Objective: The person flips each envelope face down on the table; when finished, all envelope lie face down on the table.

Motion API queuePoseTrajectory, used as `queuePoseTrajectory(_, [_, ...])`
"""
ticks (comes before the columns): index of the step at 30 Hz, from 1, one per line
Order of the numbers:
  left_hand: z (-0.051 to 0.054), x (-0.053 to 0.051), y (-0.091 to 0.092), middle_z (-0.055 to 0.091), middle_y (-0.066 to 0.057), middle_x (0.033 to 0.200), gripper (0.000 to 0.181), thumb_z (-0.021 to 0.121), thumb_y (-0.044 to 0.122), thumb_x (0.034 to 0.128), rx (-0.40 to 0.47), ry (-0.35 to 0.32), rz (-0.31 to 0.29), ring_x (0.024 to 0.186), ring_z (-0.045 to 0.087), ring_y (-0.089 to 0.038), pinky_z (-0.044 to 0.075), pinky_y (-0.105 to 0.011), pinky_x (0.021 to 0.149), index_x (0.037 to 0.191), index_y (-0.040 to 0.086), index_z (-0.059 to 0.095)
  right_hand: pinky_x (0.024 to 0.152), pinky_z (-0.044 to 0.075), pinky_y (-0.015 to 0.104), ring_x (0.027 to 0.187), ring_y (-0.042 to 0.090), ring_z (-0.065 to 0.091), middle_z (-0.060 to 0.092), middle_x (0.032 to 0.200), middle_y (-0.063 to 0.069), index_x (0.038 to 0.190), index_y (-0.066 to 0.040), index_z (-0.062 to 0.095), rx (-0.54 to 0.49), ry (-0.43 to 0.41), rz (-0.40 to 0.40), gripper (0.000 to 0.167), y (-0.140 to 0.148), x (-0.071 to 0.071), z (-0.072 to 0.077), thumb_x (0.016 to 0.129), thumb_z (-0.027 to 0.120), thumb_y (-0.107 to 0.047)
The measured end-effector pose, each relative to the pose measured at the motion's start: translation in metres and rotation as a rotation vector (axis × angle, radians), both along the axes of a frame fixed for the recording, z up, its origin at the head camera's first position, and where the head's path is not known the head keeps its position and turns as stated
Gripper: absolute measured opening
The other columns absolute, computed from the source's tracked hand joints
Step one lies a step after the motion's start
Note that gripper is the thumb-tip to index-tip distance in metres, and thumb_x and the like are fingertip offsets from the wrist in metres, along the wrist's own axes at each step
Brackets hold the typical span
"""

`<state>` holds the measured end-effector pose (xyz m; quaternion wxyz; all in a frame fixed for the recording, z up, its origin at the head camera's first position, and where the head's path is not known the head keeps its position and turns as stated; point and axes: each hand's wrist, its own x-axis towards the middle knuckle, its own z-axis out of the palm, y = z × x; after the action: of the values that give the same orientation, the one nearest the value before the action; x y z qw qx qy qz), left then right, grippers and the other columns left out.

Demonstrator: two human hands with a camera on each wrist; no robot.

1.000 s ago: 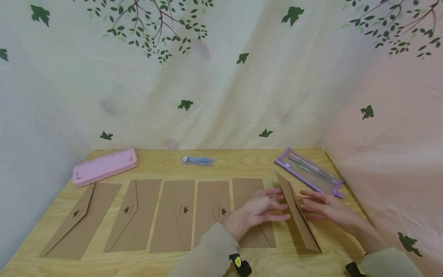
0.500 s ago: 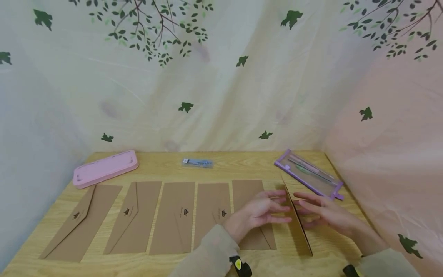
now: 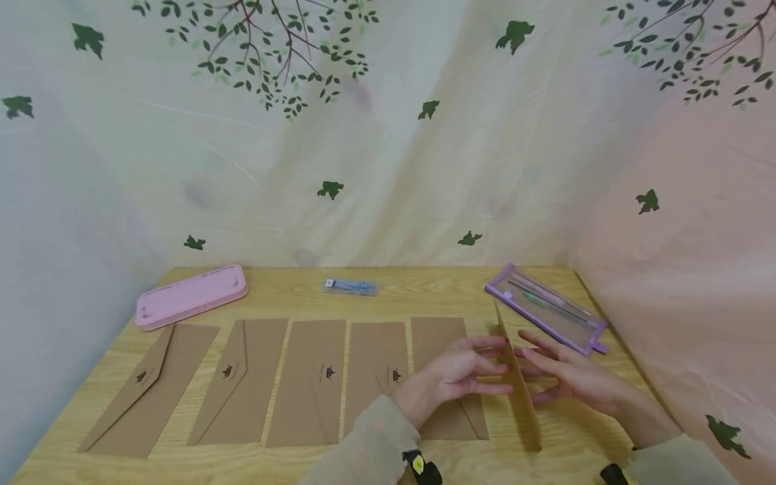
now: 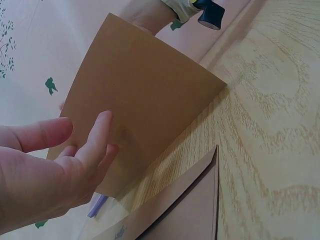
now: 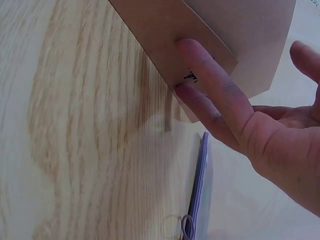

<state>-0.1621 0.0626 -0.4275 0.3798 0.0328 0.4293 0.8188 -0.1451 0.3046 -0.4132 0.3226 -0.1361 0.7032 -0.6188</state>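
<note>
A brown kraft envelope (image 3: 526, 411) stands on its long edge on the table, between my two hands. My left hand (image 3: 457, 370) has its fingers extended, their tips at the plain left face of the envelope (image 4: 135, 85). On the other side, my right hand (image 3: 572, 377) is spread, and two fingertips touch the flap side of the envelope (image 5: 160, 40) near a small dark crown print. Neither hand curls round it. Beneath my left hand and wrist lies another envelope (image 3: 438, 333), partly covered.
Several more envelopes lie flat in a row to the left, such as one envelope (image 3: 236, 391) with its flap showing. Behind them are a pink case (image 3: 192, 296) and a small blue packet (image 3: 350, 287). A purple-edged clear pouch (image 3: 545, 306) with slim items lies back right.
The standing envelope has turned from showing its flap side to nearly edge-on, its near end shifting left. My right fingers have come slightly left with it; my left hand stays about the same.
</note>
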Motion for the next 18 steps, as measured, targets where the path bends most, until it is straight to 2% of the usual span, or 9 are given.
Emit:
queuePoseTrajectory(6, [0.0002,-0.0017,0.0013,0.055,-0.014,0.135,0.053,0.052,-0.016,0.0925,0.003,0.006,-0.012,0.109,0.058,-0.025,0.049,-0.056,0.100,0.143,-0.001,0.051,0.093,0.052,0.062,0.142,0.052,0.028,0.004,0.160,0.038,0.159,0.000,-0.012,-0.020,0.007,0.008,0.068,-0.0032,-0.0010,0.0042,0.113,0.031,-0.026])
queuePoseTrajectory(11, [0.0003,-0.0017,0.0032,0.056,-0.013,0.133,0.050,0.053,-0.015,0.0929,0.003,0.017,-0.021,0.110,0.057,-0.025,0.049,-0.056,0.100,0.141,-0.001,0.053,0.093,0.053,0.060,0.139,0.042,0.039,0.013,0.160,0.037,0.159,0.000,-0.010,-0.019,0.008,0.000,0.068,-0.0041,-0.0015,0.0067,0.113,0.033,-0.025])
queuePoseTrajectory(18, [0.0004,0.0011,0.0067,0.058,-0.013,0.134,0.048,0.052,-0.015,0.0932,-0.002,0.031,-0.033,0.111,0.060,-0.025,0.049,-0.056,0.100,0.140,-0.003,0.055,0.093,0.052,0.060,0.134,0.031,0.046,0.024,0.159,0.032,0.160,0.000,-0.008,-0.029,0.010,-0.007,0.067,-0.0045,-0.0009,0.0097,0.113,0.033,-0.024])
